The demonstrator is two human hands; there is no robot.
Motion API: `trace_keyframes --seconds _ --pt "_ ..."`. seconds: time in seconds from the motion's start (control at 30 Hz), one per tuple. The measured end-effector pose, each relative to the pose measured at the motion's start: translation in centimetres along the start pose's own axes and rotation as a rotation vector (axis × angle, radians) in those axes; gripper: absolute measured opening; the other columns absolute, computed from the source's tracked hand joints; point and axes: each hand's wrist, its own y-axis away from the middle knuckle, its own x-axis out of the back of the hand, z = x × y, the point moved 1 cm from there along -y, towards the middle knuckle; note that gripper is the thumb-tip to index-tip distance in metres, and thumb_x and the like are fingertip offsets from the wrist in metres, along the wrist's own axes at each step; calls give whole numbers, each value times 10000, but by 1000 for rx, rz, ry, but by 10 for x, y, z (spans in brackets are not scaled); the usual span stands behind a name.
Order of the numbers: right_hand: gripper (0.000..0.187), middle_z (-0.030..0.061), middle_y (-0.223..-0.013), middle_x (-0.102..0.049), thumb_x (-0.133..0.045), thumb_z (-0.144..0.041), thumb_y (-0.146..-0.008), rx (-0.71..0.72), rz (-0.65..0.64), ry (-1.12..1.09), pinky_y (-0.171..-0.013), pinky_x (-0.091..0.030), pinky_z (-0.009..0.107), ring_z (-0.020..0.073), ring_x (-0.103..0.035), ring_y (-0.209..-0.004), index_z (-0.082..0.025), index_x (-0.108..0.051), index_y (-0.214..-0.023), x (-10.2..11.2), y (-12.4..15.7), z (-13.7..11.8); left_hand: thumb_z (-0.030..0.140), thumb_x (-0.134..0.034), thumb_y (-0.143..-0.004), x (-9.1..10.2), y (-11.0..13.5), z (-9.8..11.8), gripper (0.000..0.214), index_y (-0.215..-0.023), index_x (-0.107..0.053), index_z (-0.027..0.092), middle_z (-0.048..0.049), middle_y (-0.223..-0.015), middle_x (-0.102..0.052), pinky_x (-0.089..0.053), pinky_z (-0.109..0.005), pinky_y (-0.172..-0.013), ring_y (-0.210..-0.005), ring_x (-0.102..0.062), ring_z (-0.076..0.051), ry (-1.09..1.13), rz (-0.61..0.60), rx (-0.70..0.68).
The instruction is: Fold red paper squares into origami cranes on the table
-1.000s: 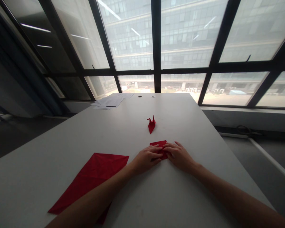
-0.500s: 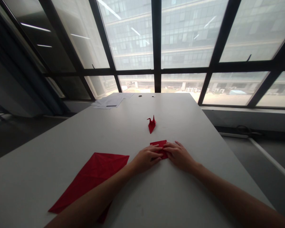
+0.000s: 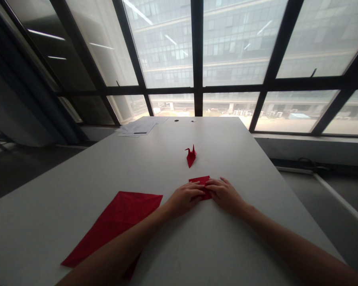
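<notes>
A small folded piece of red paper (image 3: 200, 180) lies on the white table (image 3: 232, 246) in front of me. My left hand (image 3: 184, 198) and my right hand (image 3: 225, 194) rest on its near part, fingers curled and pressed down onto it, fingertips meeting in the middle. Most of the piece is hidden under the hands. Beyond it stands a finished red paper crane (image 3: 191, 155). A large creased red paper sheet (image 3: 119, 218) lies flat to the left, partly under my left forearm.
A stack of white papers (image 3: 139, 127) lies at the table's far left corner, with two small dark spots (image 3: 176, 120) near the far edge. Tall black-framed windows stand behind the table. The floor drops away on both sides.
</notes>
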Motion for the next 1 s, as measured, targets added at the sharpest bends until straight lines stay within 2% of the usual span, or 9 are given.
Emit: trace_keyframes --seconds 0.37,0.73,1.0 --pt "307 46 -1268 -671 -474 -178 -968 -3 2 -10 -1130 -307 499 214 -618 -1151 -285 -691 -1157 1 0 -2 267 -580 -962 -3 1 -5 247 -1159 -728 278 -33 -1322 -648 -428 -384 -1098 -1254 -576 -237 14 6 -26" --pt "305 43 -1274 -666 -470 -174 -971 -5 0 -7 -1133 -301 491 205 -614 -1158 -281 -686 -1158 1 0 -2 285 -616 -947 0 0 -1 253 -1178 -717 282 -31 -1331 -641 -400 -391 -1119 -1258 -570 -238 -2 -14 -20" --pt "300 47 -1253 -675 -503 -145 -937 -48 24 84 -1167 -209 537 214 -604 -1166 -275 -693 -1128 3 0 -4 213 -558 -970 -3 1 -4 288 -1216 -690 284 -26 -1348 -631 -323 -425 -1170 -1300 -539 -223 -64 2 -22"
